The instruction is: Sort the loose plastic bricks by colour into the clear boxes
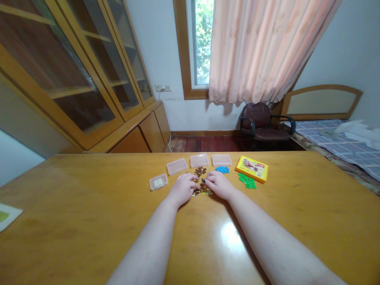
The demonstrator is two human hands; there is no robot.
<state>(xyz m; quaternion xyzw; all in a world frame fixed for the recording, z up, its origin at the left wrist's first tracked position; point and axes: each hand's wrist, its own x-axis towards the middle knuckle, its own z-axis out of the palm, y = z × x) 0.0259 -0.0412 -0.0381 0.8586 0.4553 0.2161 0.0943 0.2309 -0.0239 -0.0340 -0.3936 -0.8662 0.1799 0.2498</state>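
Note:
Both my hands are over a small pile of mixed brown, cream and yellow pieces on the table. My left hand reaches in from the left, fingers apart and curved, with its fingertips at the pile's edge. On the other side, my right hand is closed, and a tiny black piece shows at its thumb and fingertips. Just beyond the hands lies a group of brown pieces. Blue pieces sit behind my right hand, and green pieces are farther right.
Three clear plastic trays stand in an arc behind the pieces. A smaller clear box at left holds something white. The yellow cardboard box lies beside the green pieces. A chair stands beyond the wooden table.

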